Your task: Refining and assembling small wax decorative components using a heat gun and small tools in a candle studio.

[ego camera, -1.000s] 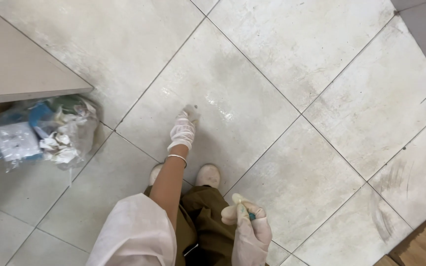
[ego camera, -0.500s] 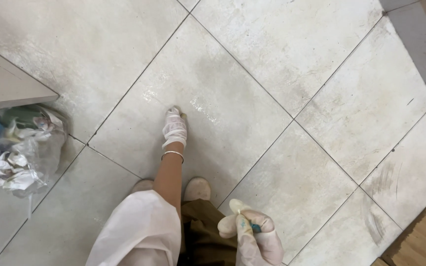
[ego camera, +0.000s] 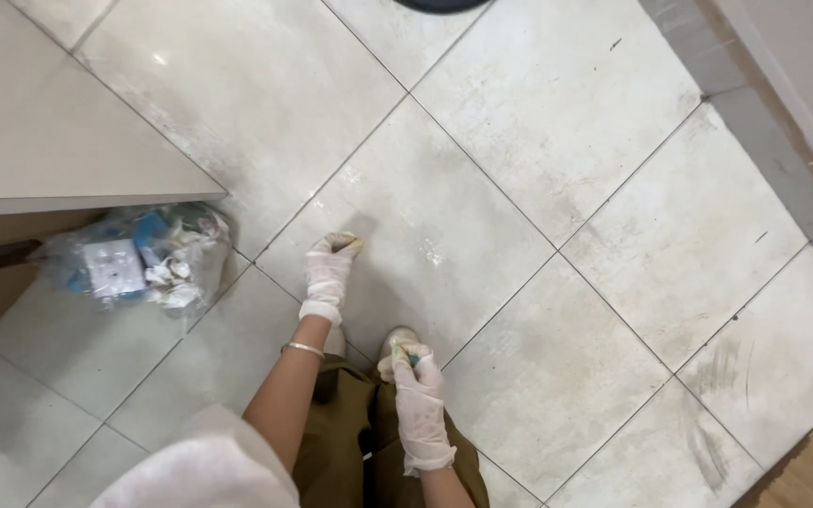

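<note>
Gloved hands work low over a smeared, pale tiled floor (ego camera: 557, 169), the left hand (ego camera: 329, 271) closed on a small yellowish sponge (ego camera: 350, 245) pressed to a tile beside a grout line. The right hand (ego camera: 414, 386), well apart from it above the knees, is clenched on a small green-tipped object (ego camera: 413, 358). A clear rubbish bag (ego camera: 138, 259) lies near the floor's left edge, under a counter (ego camera: 58, 141).
</note>
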